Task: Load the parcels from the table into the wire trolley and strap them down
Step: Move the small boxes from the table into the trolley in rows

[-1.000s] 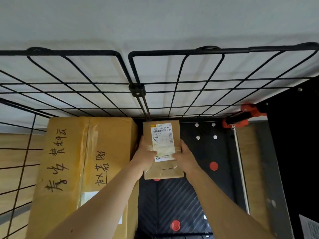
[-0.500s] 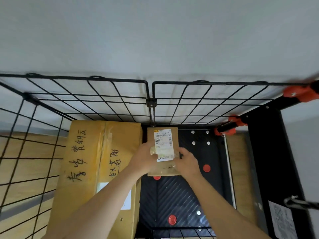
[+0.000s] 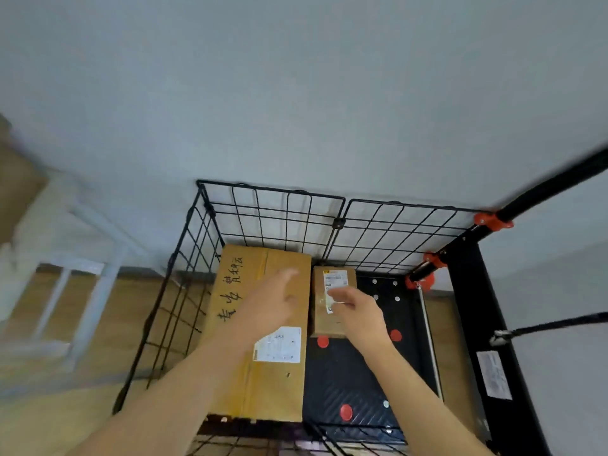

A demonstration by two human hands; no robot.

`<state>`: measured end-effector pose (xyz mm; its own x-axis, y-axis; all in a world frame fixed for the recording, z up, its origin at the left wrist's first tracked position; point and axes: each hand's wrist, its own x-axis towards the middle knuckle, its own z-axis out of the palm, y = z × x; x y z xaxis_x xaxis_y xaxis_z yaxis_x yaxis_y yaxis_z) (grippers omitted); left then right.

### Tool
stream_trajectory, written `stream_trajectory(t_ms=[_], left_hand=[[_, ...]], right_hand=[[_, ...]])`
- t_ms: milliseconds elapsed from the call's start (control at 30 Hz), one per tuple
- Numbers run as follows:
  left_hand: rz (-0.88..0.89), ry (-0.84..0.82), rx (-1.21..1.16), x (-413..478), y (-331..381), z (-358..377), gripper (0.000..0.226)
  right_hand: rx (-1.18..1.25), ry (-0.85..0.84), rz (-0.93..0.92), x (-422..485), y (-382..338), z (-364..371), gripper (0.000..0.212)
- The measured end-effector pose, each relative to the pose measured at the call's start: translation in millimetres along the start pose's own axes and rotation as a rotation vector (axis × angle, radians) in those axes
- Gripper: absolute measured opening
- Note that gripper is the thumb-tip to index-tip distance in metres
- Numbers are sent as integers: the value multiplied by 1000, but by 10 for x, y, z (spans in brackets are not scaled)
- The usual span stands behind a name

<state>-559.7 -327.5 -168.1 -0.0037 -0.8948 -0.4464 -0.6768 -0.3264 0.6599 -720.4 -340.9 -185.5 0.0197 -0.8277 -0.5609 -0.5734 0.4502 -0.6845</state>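
Head view: inside the black wire trolley [image 3: 273,212], a long taped cardboard box [image 3: 279,383] lies at left, the left hand [image 3: 273,304] above it, fingers straight, released. Just beside it lies a small flat labelled parcel [image 3: 324,320] under the right hand [image 3: 357,309], fingers slack, grasping nothing. Both boxes rest on the ribbed black floor [image 3: 342,373].
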Motion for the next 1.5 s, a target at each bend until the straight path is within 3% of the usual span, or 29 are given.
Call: stream_trajectory(t_ms=[433, 800, 1133, 1500], left_hand=[[185, 316, -6, -2148, -562, -1395, 46], [196, 661, -117, -3487, -1257, -2452, 43], [168, 848, -257, -4044, -1749, -3311, 38], [166, 963, -332, -3930, -2233, -4364, 31]], right_hand=[[21, 24, -389, -1971, -1138, 1010, 28], [13, -90, -652, -3087, -2184, 1989, 28], [66, -163, -782, -3555, -3105, 2694, 27], [83, -198, -956, -3372, -4285, 3393, 24]])
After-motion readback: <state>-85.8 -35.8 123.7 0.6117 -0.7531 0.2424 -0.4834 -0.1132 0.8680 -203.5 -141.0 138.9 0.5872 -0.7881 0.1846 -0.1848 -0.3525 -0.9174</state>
